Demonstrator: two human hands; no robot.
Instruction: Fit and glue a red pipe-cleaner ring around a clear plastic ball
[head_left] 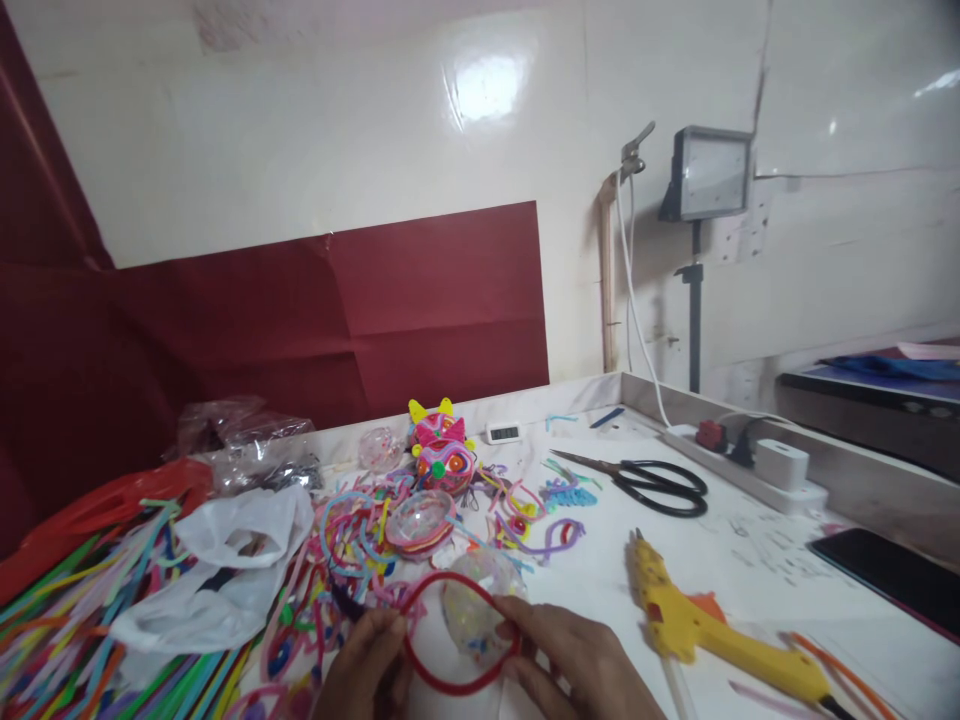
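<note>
A red pipe cleaner point(450, 688), bent into a loop, is held between my two hands just above the table's front. My left hand point(367, 660) pinches its left side, and my right hand point(566, 655) pinches its right side. Through and behind the loop shows a clear plastic ball half point(480, 590) with colored specks. Beyond it lies another clear round shell point(420, 520) with pipe cleaner wound around its rim. Farther back stands a colorful cat-faced ornament point(444, 465) with yellow ears on top.
Many loose pipe cleaners point(150, 610) and white plastic bags point(240, 540) cover the left. On the right lie black-handled scissors point(660, 485), a yellow glue gun point(705, 635), a phone point(892, 575) and a power strip point(787, 490). A small digital timer point(503, 433) sits at the back.
</note>
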